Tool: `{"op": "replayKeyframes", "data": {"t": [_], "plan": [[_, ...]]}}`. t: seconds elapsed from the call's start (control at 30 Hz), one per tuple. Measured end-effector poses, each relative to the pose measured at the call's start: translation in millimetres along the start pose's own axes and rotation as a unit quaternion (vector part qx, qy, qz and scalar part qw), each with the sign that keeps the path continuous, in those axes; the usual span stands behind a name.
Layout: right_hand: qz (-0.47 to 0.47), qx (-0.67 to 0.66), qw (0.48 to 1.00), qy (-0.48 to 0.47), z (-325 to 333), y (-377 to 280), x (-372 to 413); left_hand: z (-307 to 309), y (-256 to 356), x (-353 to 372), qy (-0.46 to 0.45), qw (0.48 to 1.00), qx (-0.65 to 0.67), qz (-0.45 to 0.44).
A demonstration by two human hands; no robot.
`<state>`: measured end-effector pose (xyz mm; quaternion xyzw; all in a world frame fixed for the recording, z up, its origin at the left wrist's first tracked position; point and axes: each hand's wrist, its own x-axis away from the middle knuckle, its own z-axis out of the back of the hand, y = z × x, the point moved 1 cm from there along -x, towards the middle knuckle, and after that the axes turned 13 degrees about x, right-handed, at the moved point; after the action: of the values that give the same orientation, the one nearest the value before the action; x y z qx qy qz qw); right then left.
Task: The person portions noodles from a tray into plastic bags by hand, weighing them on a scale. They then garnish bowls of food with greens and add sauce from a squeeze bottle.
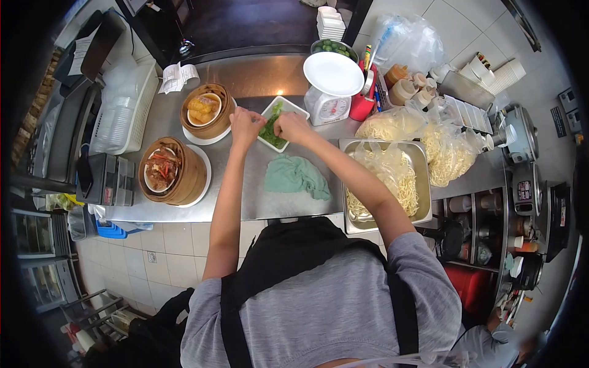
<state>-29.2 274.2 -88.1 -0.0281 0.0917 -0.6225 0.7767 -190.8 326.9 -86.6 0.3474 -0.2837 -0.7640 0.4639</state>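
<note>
My left hand (246, 127) is raised beside the left edge of a white rectangular tray (293, 104), its fingers pinched together; what they hold, if anything, is too small to see. Inside the tray lie chopped leafy greens (268, 132). Over its right side, my right hand (292, 126) has its fingers closed at the greens, the tips partly hidden. Left of my left hand, a bamboo steamer (222, 124) holds a bowl of yellow food (203, 109). Nearer me, another bamboo steamer (190, 176) carries a bowl of reddish-brown pieces (162, 168). Both steamers sit on white plates.
A green cloth (296, 176) lies crumpled below the tray. A white dial scale (332, 105) stands behind, to the right. Noodles fill a metal pan (424, 202), with bagged noodles (451, 150) beyond. Left are a white basket (138, 110) and a paper slip (178, 77).
</note>
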Motion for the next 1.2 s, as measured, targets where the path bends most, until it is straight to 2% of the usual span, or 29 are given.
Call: {"op": "replayKeyframes", "data": {"t": [0.13, 0.23, 0.33, 0.53, 0.63, 0.77, 0.83, 0.93, 1.03, 1.13, 1.2], "plan": [[-0.056, 0.02, 0.997, 0.04, -10.3, -0.9, -8.2, -0.2, -8.0, -0.3, -0.005, 1.0, -0.022, 0.015], [-0.051, -0.048, 0.996, 0.051, -13.0, -5.3, -16.0, -2.5, -16.8, -0.6, 0.005, 1.0, -0.014, 0.013], [-0.04, -0.013, 0.999, 0.026, -16.8, -13.1, -24.5, -4.3, -21.3, -0.2, 0.006, 0.999, 0.024, 0.04], [-0.015, 0.045, 0.998, 0.037, -28.2, -12.3, -36.1, -0.9, -25.0, 1.7, 0.023, 0.998, 0.035, 0.044], [-0.007, 0.021, 1.0, 0.013, -23.5, -8.9, -33.6, -0.4, -25.7, 3.2, 0.064, 0.998, 0.022, 0.012], [-0.022, -0.043, 0.998, 0.044, -23.6, 2.5, -30.6, 5.5, -28.1, 2.7, 0.04, 0.997, 0.054, 0.043], [-0.04, -0.09, 0.994, 0.04, -3.3, 6.9, -23.4, 8.1, -24.8, 3.1, 0.049, 0.996, 0.058, 0.052], [-0.066, -0.127, 0.986, 0.087, 21.8, 17.9, -15.2, 1.4, -20.7, 4.0, 0.058, 0.994, 0.078, 0.056], [-0.077, -0.175, 0.98, 0.063, 59.2, 21.6, -7.0, -15.4, -12.5, 5.9, 0.024, 0.997, 0.07, 0.026], [-0.112, -0.232, 0.966, 0.035, 65.0, 28.1, -3.6, -19.0, 15.1, 16.5, 0.018, 0.999, -0.042, 0.005], [-0.124, -0.255, 0.958, 0.036, 68.4, 32.5, -4.1, -1.6, 27.3, 7.8, 0.06, 0.997, -0.028, -0.024]]}}
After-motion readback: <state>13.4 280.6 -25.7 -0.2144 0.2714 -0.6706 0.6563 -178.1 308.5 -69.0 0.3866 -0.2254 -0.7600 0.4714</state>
